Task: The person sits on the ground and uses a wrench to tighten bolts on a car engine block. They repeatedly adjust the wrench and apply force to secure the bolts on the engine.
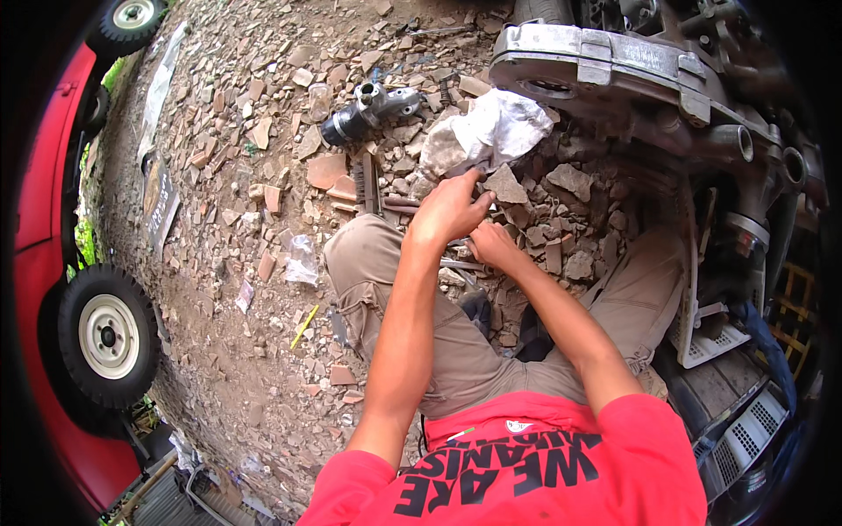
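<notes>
I am squatting on ground strewn with broken brick and stone. My left hand (449, 210) reaches forward with its fingers curled, its fingertips close to a flat grey stone (507, 186) and the lower edge of a crumpled white rag (487, 131). Just beside and below it, my right hand (493, 245) is bent inward, knuckles up. The two hands meet over something small that the fingers hide. Thin metal tools (458, 263) lie on the rubble under the hands, next to my left knee (368, 250).
A large grey engine block (631, 66) with pipe stubs stands at the upper right. A black and metal pipe part (367, 110) lies beyond the rag. A red vehicle with a wheel (107, 335) lines the left side. White plastic grilles (715, 337) sit at the right.
</notes>
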The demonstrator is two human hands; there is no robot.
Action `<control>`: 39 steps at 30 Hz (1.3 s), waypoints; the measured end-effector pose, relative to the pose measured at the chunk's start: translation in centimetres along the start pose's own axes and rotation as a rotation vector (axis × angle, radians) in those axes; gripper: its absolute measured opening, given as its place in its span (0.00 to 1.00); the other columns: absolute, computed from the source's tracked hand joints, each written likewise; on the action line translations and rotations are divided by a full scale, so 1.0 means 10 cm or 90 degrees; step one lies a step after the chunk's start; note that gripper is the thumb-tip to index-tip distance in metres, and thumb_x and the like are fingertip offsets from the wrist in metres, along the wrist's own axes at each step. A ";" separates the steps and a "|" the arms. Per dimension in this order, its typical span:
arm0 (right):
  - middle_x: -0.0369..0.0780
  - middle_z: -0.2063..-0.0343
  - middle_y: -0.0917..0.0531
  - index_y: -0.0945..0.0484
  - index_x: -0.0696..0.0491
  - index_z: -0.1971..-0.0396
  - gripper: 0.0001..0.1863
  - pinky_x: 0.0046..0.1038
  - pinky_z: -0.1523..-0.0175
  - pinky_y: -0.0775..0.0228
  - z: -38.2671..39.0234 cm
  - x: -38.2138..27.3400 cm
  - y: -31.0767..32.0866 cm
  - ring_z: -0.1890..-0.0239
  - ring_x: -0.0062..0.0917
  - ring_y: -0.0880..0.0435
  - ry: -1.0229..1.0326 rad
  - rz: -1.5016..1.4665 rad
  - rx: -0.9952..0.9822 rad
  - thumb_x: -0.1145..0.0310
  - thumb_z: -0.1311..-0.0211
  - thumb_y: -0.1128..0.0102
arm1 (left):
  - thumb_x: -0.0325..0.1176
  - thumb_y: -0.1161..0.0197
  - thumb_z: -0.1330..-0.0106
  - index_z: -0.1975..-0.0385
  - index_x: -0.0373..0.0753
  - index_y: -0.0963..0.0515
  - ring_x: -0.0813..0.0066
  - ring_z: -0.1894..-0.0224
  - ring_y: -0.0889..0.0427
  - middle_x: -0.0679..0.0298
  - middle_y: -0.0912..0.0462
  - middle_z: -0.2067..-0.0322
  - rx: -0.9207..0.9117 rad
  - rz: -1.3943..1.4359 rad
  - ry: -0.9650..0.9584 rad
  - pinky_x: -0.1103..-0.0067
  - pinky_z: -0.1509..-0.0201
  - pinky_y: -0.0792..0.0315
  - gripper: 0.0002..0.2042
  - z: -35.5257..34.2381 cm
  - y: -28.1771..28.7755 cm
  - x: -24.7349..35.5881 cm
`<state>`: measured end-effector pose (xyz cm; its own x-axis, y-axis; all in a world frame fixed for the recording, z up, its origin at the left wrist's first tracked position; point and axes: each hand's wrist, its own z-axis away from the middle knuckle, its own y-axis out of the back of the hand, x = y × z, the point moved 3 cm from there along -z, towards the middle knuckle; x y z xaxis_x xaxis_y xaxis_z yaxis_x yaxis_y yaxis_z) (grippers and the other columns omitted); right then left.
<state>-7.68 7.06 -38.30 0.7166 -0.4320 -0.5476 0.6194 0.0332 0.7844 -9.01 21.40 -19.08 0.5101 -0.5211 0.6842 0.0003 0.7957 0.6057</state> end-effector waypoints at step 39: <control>0.32 0.73 0.28 0.25 0.57 0.52 0.13 0.16 0.73 0.38 3.17 -0.43 5.28 0.80 0.13 0.32 -0.055 -0.515 0.955 0.64 0.26 0.50 | 0.33 0.35 0.36 0.49 0.33 0.24 0.55 0.48 0.23 0.50 0.23 0.49 0.286 0.350 -0.709 0.70 0.42 0.31 0.18 -0.43 0.63 3.20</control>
<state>11.82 -17.90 14.73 0.3453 0.0429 -0.9375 -0.0703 -0.9950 -0.0714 11.00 11.02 4.93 -0.6234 -0.3102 0.7178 -0.3720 0.9251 0.0767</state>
